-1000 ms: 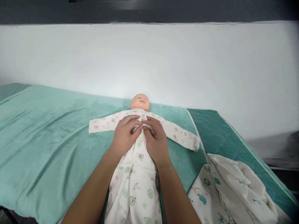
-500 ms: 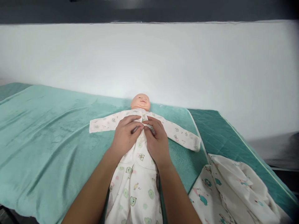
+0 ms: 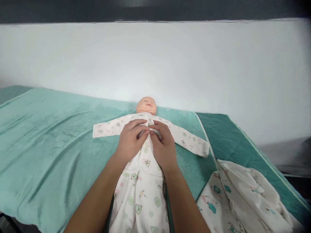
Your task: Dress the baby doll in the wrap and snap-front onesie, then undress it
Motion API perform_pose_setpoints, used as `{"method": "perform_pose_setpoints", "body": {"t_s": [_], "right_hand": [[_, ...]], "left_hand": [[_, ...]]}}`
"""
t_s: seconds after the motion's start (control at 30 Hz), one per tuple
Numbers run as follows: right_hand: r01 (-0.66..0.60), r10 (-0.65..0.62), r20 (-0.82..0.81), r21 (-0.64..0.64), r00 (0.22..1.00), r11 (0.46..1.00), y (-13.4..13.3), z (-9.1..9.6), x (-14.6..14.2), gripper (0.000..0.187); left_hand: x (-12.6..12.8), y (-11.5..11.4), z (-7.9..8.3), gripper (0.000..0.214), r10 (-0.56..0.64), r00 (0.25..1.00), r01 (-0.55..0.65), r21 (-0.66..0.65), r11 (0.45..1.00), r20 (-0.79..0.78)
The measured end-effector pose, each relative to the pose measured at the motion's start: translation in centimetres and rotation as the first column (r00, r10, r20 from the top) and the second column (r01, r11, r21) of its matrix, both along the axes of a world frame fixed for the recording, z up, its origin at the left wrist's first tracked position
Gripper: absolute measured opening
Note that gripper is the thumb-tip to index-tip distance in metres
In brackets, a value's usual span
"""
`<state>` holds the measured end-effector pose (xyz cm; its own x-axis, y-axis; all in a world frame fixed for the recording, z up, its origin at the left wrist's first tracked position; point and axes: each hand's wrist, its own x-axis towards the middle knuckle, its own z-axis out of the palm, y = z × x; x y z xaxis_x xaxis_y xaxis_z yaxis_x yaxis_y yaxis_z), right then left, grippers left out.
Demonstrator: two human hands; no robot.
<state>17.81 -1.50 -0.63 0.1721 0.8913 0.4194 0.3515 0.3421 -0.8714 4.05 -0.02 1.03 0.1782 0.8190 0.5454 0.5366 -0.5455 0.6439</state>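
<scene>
A baby doll (image 3: 146,105) lies on its back, head toward the wall, dressed in a white long-sleeved baby jacket (image 3: 189,141) printed with small animals. White printed pants (image 3: 138,200) in a similar pattern cover its lower part. On the chest, my left hand (image 3: 133,137) pinches the front edge of the jacket between thumb and forefinger. Facing it, my right hand (image 3: 162,142) pinches the same front opening, fingertips almost touching the left ones. Whatever small fastener may lie between the fingertips is hidden. Both sleeves spread out sideways.
A light green blanket (image 3: 48,145) lies under the doll, over a darker green quilted cover (image 3: 223,139). At the lower right rests a crumpled white printed cloth (image 3: 245,194). Behind the bed stands a white wall (image 3: 155,58).
Hands, doll and jacket look nearly the same as before. The view has shifted very slightly.
</scene>
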Motion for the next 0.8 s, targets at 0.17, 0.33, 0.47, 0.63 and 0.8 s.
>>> {"method": "perform_pose_setpoints", "body": {"t_s": [0.17,0.33,0.47,0.63,0.8], "right_hand": [[0.000,0.000,0.011,0.011,1.000,1.000,0.02,-0.01,0.01,0.019],[0.000,-0.001,0.007,0.009,1.000,1.000,0.07,-0.18,0.04,0.018],[-0.006,0.006,-0.012,-0.003,1.000,1.000,0.05,-0.14,0.00,0.018],[0.001,-0.001,-0.006,-0.008,1.000,1.000,-0.02,0.13,-0.09,0.018],[0.005,-0.005,-0.009,-0.011,1.000,1.000,-0.09,0.22,-0.09,0.018]], "left_hand": [[0.04,-0.05,0.09,0.013,0.002,1.000,-0.002,0.001,1.000,-0.001],[0.11,-0.17,0.25,0.013,0.007,1.000,-0.007,-0.017,1.000,0.000],[0.12,-0.16,0.23,0.013,0.006,1.000,-0.006,-0.014,1.000,-0.007],[0.12,-0.07,0.14,0.013,0.004,1.000,-0.004,-0.001,1.000,-0.014],[0.15,-0.09,0.18,0.012,0.006,1.000,-0.007,-0.006,1.000,-0.020]]}}
